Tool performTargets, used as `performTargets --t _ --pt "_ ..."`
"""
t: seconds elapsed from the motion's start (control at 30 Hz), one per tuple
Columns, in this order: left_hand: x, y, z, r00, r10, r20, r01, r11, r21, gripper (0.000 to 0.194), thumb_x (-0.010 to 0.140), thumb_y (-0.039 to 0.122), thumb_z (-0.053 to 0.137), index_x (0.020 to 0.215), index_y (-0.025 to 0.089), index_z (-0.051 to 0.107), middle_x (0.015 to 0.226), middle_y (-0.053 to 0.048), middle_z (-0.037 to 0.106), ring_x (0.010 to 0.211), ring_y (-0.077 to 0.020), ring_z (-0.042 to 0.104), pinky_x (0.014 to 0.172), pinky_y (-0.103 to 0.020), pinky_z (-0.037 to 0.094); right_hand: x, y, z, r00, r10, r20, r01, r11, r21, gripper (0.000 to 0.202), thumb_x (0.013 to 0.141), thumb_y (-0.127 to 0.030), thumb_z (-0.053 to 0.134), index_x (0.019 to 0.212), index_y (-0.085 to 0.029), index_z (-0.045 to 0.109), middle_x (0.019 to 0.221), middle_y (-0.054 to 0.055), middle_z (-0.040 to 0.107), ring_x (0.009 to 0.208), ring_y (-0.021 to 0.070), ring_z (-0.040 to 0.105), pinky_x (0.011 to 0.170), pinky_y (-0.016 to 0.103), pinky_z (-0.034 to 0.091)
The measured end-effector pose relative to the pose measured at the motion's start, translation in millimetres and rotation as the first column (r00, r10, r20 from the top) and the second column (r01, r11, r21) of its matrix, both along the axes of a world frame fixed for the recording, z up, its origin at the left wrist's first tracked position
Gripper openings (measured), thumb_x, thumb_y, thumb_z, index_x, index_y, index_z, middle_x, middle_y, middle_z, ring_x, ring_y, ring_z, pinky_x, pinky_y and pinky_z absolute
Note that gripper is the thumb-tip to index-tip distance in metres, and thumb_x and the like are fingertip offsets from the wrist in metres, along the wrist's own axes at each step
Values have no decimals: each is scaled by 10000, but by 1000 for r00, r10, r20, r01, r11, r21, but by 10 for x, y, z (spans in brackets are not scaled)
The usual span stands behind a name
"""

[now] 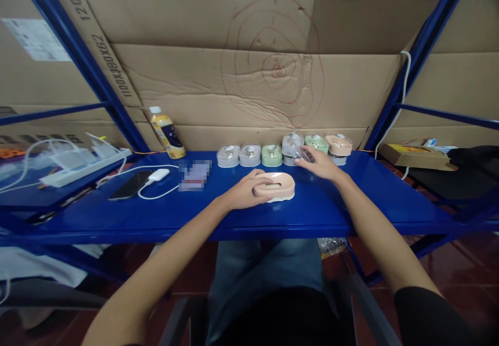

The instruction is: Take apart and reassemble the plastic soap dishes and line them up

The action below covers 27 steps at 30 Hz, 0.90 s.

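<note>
My left hand (249, 190) is wrapped round the left end of a pink oval soap box (286, 193). This box sits near the front of the blue table, its hollow top uncovered and a slot showing in it. Farther back, my right hand (323, 166) has its fingers closed on a clear plastic lid (304, 152), in front of a stacked grey box (290, 159). Part of the lid blends with that box behind it. Similar lidded boxes line the back: a grey box (228, 157), a green box (272, 156) and a stacked pink box (340, 143).
The blue table (218, 221) backs onto a cardboard wall (187, 81) with red rings drawn on it. At left are a yellow drink bottle (168, 134), a phone (130, 186) with a white cable, and a power strip (83, 168). An open carton (419, 156) lies at right.
</note>
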<state>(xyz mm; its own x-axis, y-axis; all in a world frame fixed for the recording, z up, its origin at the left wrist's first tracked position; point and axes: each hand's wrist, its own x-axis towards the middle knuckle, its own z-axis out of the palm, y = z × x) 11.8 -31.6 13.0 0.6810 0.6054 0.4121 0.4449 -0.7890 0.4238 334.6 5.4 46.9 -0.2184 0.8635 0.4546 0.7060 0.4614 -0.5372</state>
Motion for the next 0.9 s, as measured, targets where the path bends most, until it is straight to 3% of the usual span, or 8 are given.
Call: performTargets --t 0.1,0.23,0.4,0.53,0.7,0.8,0.9 --pt "14 10 -24 998 67 -16 -68 996 -53 800 828 567 818 1509 230 566 1464 -153 600 1396 -382 578 1210 -574 457 -152 -50 -29 990 139 1 -139 988 63 823 837 -657 783 1499 -202 607 1414 173 702 1205 383 707 1056 580 559" --pt "45 72 -124 986 149 69 -133 971 -201 1244 667 586 939 1661 230 282 1555 -214 554 1422 -452 560 1160 -636 476 -435 -130 -88 903 407 137 -419 905 73 886 740 -640 880 1491 -242 631 1415 142 696 1263 361 679 1105 543 532" --pt "88 161 -255 971 132 198 -80 965 -250 1424 573 580 995 1672 197 174 1516 -242 580 1404 -439 585 1184 -633 439 -660 -193 -158 857 451 248 -467 884 5 926 736 -677 878 1532 -289 606 1400 127 694 1274 366 664 1096 553 524" --pt "95 164 -245 972 148 184 -107 970 -217 1339 575 608 987 1643 210 285 1522 -222 581 1395 -434 595 1173 -608 468 -672 -209 -194 842 448 300 -466 885 -12 918 764 -704 844 1560 -332 575 1338 111 702 1199 352 685 1058 544 542" --pt "70 117 -178 984 136 119 -122 986 -115 1084 712 635 893 1598 214 434 1620 -190 528 1486 -426 519 1242 -588 412 -661 -202 -219 872 408 269 -418 908 -25 1027 716 -806 815 1543 -244 584 1344 163 685 1221 385 667 1070 561 532" --pt "10 92 -110 970 199 142 -193 980 -52 966 758 623 853 1559 213 503 1571 -168 589 1450 -405 562 1235 -568 426 -574 -159 -159 937 339 78 -346 934 93 840 911 -850 543 1469 -227 628 1392 165 682 1293 361 642 1122 552 504" --pt "-40 143 46 880 414 231 -427 904 3 890 785 619 834 1510 190 547 1529 -171 622 1422 -399 579 1224 -557 433 -403 -93 -41 973 149 -178 -105 966 237 730 1047 -767 266 1262 -242 726 1284 139 738 1225 316 675 1113 531 513"
